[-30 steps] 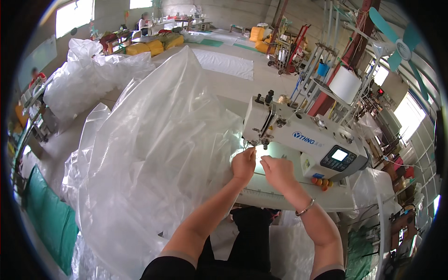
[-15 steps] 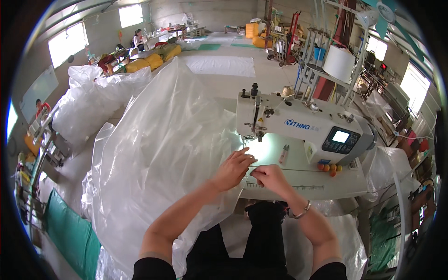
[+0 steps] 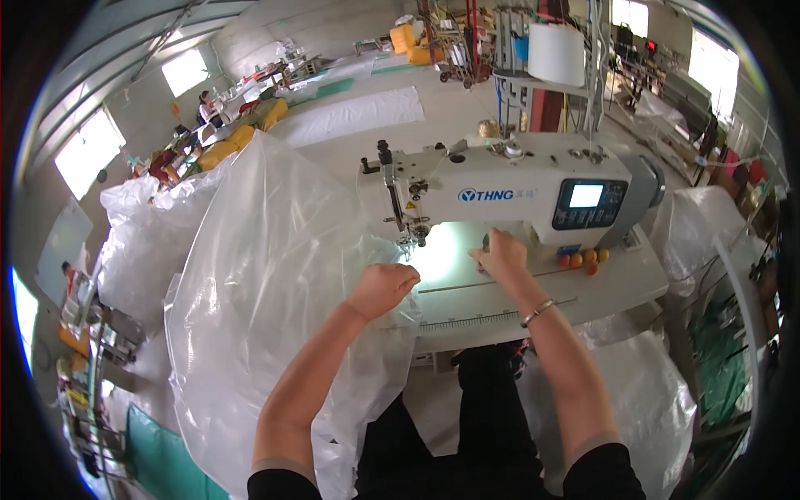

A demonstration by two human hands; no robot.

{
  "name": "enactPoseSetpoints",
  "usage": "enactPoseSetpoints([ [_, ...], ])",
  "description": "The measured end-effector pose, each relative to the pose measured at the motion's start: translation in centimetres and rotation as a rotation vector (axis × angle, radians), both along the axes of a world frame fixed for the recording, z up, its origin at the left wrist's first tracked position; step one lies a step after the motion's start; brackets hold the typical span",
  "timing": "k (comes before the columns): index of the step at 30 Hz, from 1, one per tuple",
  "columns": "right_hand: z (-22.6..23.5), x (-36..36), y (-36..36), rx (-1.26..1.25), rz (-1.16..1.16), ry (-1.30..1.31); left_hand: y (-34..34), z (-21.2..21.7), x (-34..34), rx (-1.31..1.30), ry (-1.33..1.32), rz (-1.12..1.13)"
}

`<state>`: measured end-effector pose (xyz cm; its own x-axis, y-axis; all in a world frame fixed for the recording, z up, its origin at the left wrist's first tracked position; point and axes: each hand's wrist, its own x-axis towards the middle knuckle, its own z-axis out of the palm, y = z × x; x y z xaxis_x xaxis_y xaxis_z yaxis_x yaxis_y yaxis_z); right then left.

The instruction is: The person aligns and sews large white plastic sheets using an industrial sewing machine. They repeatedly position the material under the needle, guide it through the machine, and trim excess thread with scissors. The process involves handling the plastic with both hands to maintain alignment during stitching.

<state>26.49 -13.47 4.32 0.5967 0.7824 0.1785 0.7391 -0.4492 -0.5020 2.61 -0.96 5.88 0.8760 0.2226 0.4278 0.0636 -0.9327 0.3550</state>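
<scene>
A large sheet of clear plastic film [image 3: 267,225] billows up left of a white sewing machine [image 3: 525,171] and hangs over the table's front edge. My left hand [image 3: 383,290] is closed in front of the needle area, against the film's right edge; what its fingers pinch is hidden. On the machine bed, right of the lit patch, my right hand [image 3: 504,257] has closed around small thread snips [image 3: 486,242]; only a dark bit of them shows. The machine's presser foot [image 3: 407,247] stands beyond my left hand.
Several small round orange and yellow fruits [image 3: 583,259] lie under the machine's control panel. A ruler strip [image 3: 467,322] runs along the table front. Behind the machine stands a white thread cone [image 3: 557,54]. More bundled plastic [image 3: 137,242] lies at left.
My right hand has moved right and away from me, onto the snips that lay on the bed. My left hand has drawn back from the needle and closed. The view has shifted.
</scene>
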Motion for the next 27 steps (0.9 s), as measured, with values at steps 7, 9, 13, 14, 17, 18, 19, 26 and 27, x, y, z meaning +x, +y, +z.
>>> enactPoseSetpoints([
  [7,-2.3,-2.3,-0.7,0.318,0.335,-0.097,0.8,1.3,-0.6,0.047,0.084,0.024],
  [9,-1.2,-4.2,-1.9,0.382,0.493,-0.111,0.7,1.4,-0.6,0.052,0.082,0.014],
  [13,0.0,-5.6,-3.0,0.324,0.494,-0.144,0.7,1.0,-0.2,0.075,0.087,0.019],
  [14,0.0,-5.7,-3.0,0.335,0.496,-0.151,0.7,0.9,-0.1,0.083,0.087,0.021],
  [17,-0.2,-6.0,-2.4,0.340,0.535,-0.125,0.6,0.9,0.0,0.097,0.089,0.020],
  [18,-0.3,-6.2,-2.1,0.337,0.553,-0.109,0.6,1.0,0.0,0.100,0.090,0.019],
  [19,-0.6,-6.4,-1.6,0.343,0.544,-0.120,0.6,0.9,0.0,0.089,0.089,0.025],
  [26,-1.9,-6.8,0.7,0.337,0.487,-0.133,0.2,0.9,0.0,-0.022,0.102,0.085],
  [27,-2.0,-6.6,0.9,0.329,0.471,-0.130,0.1,0.9,0.0,-0.040,0.101,0.092],
])
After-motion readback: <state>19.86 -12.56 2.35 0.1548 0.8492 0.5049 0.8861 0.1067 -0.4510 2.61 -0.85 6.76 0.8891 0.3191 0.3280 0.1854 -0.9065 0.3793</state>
